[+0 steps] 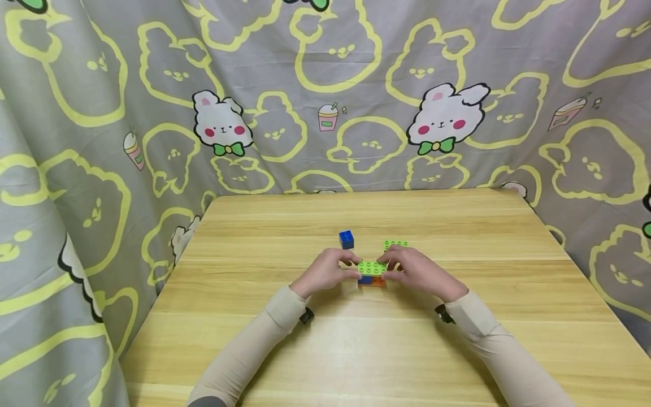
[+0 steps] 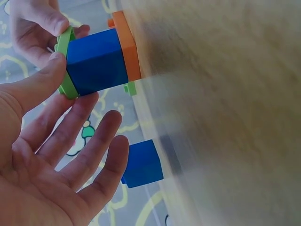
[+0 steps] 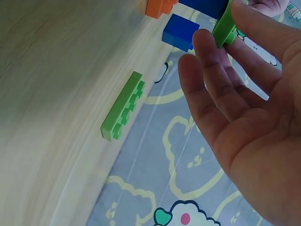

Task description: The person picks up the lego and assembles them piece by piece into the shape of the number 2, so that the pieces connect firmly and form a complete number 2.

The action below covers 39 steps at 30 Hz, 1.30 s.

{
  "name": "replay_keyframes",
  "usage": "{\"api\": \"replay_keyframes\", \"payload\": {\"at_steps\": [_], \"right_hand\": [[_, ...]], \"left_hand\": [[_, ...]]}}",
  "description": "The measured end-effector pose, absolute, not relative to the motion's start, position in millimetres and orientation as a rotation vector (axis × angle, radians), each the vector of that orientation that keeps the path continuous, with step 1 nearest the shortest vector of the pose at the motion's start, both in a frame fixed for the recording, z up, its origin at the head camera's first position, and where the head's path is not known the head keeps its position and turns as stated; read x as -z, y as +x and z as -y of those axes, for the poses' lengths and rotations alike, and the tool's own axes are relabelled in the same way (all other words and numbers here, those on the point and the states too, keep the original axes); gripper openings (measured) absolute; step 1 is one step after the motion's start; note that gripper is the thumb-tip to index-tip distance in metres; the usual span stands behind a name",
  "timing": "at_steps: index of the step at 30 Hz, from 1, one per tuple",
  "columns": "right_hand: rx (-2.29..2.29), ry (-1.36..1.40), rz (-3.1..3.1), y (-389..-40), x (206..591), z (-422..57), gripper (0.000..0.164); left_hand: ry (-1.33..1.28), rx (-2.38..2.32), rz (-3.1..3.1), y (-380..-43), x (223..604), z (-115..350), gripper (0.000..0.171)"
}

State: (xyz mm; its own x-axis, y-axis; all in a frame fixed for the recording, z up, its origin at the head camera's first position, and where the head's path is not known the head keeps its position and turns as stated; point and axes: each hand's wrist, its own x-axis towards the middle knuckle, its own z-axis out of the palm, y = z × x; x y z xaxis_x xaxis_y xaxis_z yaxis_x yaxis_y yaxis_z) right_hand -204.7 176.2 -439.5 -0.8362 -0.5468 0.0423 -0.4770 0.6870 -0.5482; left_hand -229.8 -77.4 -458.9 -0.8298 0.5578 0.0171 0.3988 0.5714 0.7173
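A small stack of toy building bricks stands on the table between both hands. Its bottom is an orange plate, with a blue brick standing over the left part of it. Across the top lies a green studded plate, reaching out to the right past the blue brick. My left hand pinches the left end of this green plate between thumb and fingers, its other fingers spread loosely. The right hand pinches the opposite end with thumb and forefinger.
Just behind the left hand sits a loose blue brick. Another green plate lies on the table beyond the right hand, partly hidden by it in the head view. A patterned curtain hangs along the far edge of the wooden table.
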Motion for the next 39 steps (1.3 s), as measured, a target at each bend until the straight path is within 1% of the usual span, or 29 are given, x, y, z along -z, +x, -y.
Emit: {"api": "replay_keyframes", "payload": {"at_steps": [29,39], "right_hand": [[0.909,-0.864,-2.742,-209.0,442.1,-179.6,0.03],[0.927,-0.871,-2.722,-209.6,443.5,-179.7,0.031]], "left_hand": [[0.77,-1.089,-2.596,-229.9,457.0,75.6,0.028],[0.749,-1.154,-2.526,-229.7,458.5,76.4,0.028]]}}
